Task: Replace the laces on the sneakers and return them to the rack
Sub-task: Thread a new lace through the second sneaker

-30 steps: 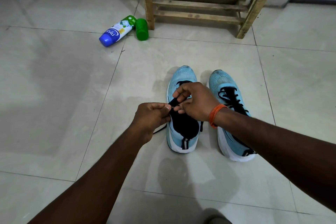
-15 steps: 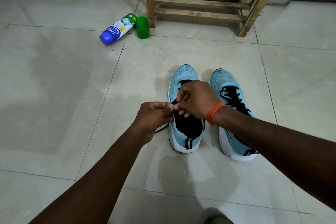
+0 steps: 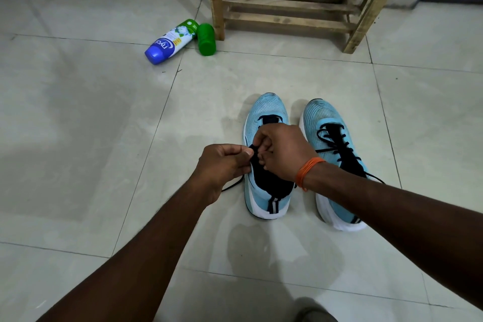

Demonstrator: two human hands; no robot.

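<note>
Sneakers (image 3: pixel 269 108) in pale blue with white soles stand side by side on the tiled floor (image 3: pixel 78 125), toes pointing away from us toward the wooden rack (image 3: pixel 287 5). They sit well apart from the rack, not on it. The right sneaker (image 3: pixel 324 119) carries black laces (image 3: pixel 337 144) criss-crossed up its front, with loose ends trailing toward our right forearm.

We are working on the left sneaker (image 3: pixel 261 192), whose black tongue and collar lie open between our hands. A short stretch of black lace shows across its front, just beyond our knuckles.

Our left hand (image 3: pixel 222 162) is curled tight at the sneaker's left edge, thumb pressed against forefinger and pinching a black lace (image 3: pixel 232 185). The free end of that lace drops below the hand and lies on the floor beside the sole.

Our right hand (image 3: pixel 285 151) reaches across from the other side and hovers over the tongue. Its fingers are bent inward, the tips nipping at the black material close to our left thumb. Whether they hold the lace itself or the edge of the tongue, we cannot tell. An orange band (image 3: pixel 308 171) circles the right wrist.

Farther off on the floor, left of the rack's front leg, a blue-capped spray bottle (image 3: pixel 170 42) lies on its side. A green cap (image 3: pixel 206 39) lies just beside its green end.
</note>
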